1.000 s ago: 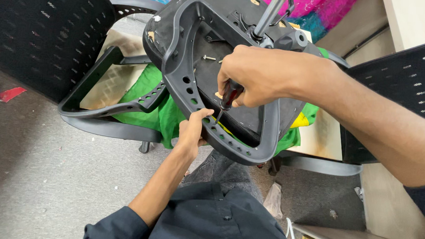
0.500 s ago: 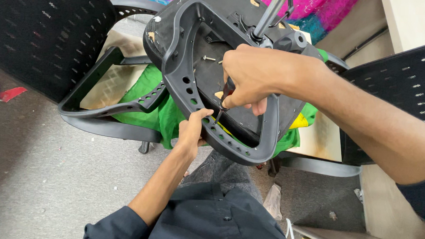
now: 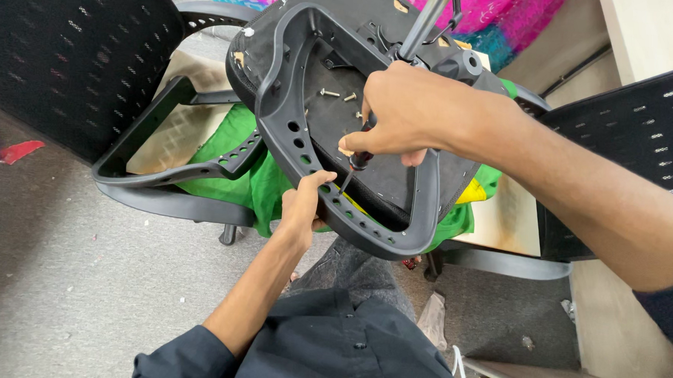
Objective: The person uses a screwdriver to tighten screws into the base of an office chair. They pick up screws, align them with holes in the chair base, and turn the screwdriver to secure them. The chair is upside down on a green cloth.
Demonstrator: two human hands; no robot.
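Observation:
An upturned black office-chair seat [image 3: 399, 150] rests on another chair, its underside facing me, with a grey plastic armrest frame [image 3: 279, 118] looped around it. My left hand [image 3: 303, 208] grips the lower edge of that frame. My right hand [image 3: 408, 113] is shut on a screwdriver [image 3: 355, 166] with a dark red-and-black handle, its tip pointing down at the frame near my left thumb. Two loose screws [image 3: 339, 95] lie on the seat's underside. The metal gas-lift post [image 3: 427, 23] rises from the seat base.
A black mesh chair back [image 3: 62, 56] stands at left, with its grey armrest [image 3: 163, 175] over green cloth [image 3: 250, 174]. Another mesh chair [image 3: 635, 111] is at right. Pink cloth [image 3: 503, 15] lies behind. Scraps [image 3: 16, 152] litter the grey carpet. My dark-clothed lap [image 3: 329, 347] fills the bottom.
My right hand with the screwdriver has shifted slightly and turned. My left hand keeps its grip on the frame.

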